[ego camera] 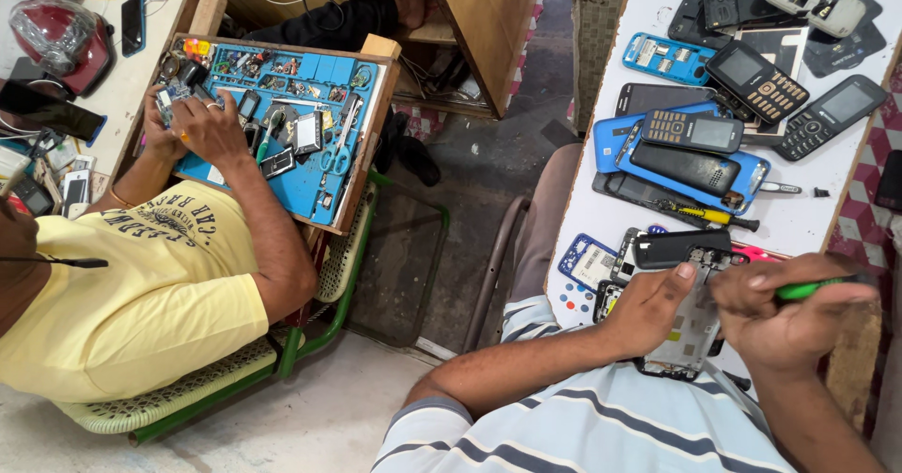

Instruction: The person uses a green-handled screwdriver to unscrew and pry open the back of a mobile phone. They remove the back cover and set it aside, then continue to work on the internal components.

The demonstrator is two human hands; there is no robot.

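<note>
Phone frame [691, 327] half-hidden by hands

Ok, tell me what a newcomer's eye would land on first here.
First, the white table at right, crowded with keypad phones and blue phone shells. Below it, the person's left hand steadies an opened phone frame while the right hand has its grip around a green-handled screwdriver. At left, a co-worker in a yellow shirt bends over a blue work mat full of small parts.
</note>
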